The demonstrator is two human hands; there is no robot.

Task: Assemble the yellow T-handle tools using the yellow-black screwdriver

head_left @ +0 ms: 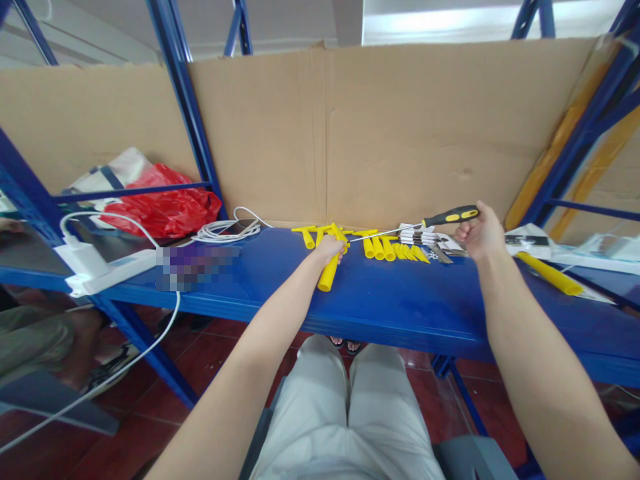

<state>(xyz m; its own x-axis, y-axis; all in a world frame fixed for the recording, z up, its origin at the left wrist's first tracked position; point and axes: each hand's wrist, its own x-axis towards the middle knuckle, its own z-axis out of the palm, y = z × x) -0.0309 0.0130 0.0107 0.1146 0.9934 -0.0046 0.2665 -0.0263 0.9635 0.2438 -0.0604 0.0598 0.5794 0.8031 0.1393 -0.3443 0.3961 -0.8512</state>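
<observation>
My left hand (334, 248) is closed around a yellow plastic piece with a tube-like handle (328, 275), held just over the blue shelf. In my right hand (481, 232) is a screwdriver (451, 215) with a black and yellow handle, gripped at the handle's end. Its long shaft runs left, and the tip reaches the yellow piece by my left hand; exact contact is too small to see. Several like yellow pieces (379, 248) lie behind and to the right of my left hand. Flat yellow pieces (411, 253) and metal blades (442, 252) are beside them.
A cardboard sheet (400, 133) stands along the back of the blue shelf (390, 300). Leftward are a white power strip (120, 272), a coiled white cable (227, 231) and a red plastic bag (165, 200). A yellow tube (550, 274) lies at right. Another person's leg (40, 340) shows at lower left.
</observation>
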